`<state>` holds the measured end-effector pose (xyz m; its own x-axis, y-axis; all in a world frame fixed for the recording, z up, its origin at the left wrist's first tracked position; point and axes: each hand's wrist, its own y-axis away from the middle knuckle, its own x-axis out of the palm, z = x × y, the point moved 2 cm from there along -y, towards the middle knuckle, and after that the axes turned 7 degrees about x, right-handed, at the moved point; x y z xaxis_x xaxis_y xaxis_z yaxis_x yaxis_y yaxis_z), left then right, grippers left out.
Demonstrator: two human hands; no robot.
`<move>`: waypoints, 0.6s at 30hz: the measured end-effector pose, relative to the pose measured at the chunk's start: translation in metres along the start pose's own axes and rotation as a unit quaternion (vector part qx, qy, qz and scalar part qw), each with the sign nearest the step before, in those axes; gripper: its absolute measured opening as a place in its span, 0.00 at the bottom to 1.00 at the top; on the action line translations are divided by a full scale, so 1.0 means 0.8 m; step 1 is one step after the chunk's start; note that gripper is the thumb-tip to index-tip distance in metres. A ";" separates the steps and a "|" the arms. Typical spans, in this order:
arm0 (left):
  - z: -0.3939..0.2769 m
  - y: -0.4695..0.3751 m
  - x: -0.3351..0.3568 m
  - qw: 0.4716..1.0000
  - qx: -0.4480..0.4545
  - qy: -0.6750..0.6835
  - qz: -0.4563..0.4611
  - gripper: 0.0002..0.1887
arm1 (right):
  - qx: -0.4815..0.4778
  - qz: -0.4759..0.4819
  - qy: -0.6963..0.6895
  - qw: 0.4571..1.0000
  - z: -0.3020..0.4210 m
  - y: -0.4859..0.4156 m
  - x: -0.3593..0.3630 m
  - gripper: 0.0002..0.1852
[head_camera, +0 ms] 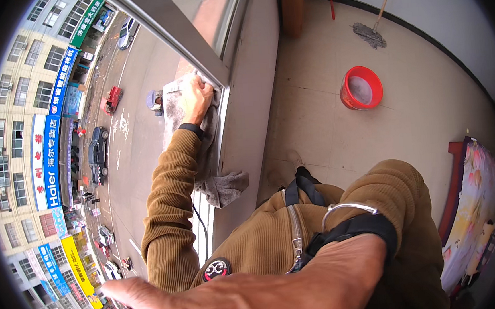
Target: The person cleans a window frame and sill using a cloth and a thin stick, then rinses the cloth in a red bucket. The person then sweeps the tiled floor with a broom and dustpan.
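My left hand (198,98) is at the window's metal frame (213,66), its fingers curled on a grey-brown towel (222,188). The towel hangs down beside my wrist, and its lower end lies bunched over the sill. My right hand (249,300) is large and close to the camera at the bottom of the view, crossing in front of my brown corduroy jacket. Its thumb or a finger points to the left; the rest is cut off by the picture's edge, so whether it holds anything cannot be seen.
Beyond the window lies a street far below, with vehicles and shopfronts. On the tiled floor stands a red bucket (361,88) with foamy water. A grey mop (368,35) leans near the far wall. A flower-patterned cloth (471,207) covers something at the right.
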<state>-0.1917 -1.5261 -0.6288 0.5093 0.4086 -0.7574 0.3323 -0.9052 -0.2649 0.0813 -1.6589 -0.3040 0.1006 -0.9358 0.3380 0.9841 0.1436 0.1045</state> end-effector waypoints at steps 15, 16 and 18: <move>-0.009 -0.008 0.002 0.999 0.022 -0.020 0.044 0.12 | -0.048 -0.055 0.030 0.997 -0.007 0.017 -0.012 0.30; -0.011 -0.006 -0.005 0.999 0.025 -0.011 0.047 0.12 | -0.048 -0.061 0.036 0.996 -0.004 0.010 -0.010 0.29; -0.007 0.008 -0.024 0.998 0.026 0.005 0.050 0.12 | -0.144 -0.106 0.051 0.983 -0.025 0.004 -0.010 0.33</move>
<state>-0.1946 -1.5393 -0.6130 0.5460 0.3161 -0.7759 0.2368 -0.9465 -0.2190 0.0862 -1.6572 -0.3254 -0.1110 -0.9645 0.2394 0.9836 -0.1411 -0.1123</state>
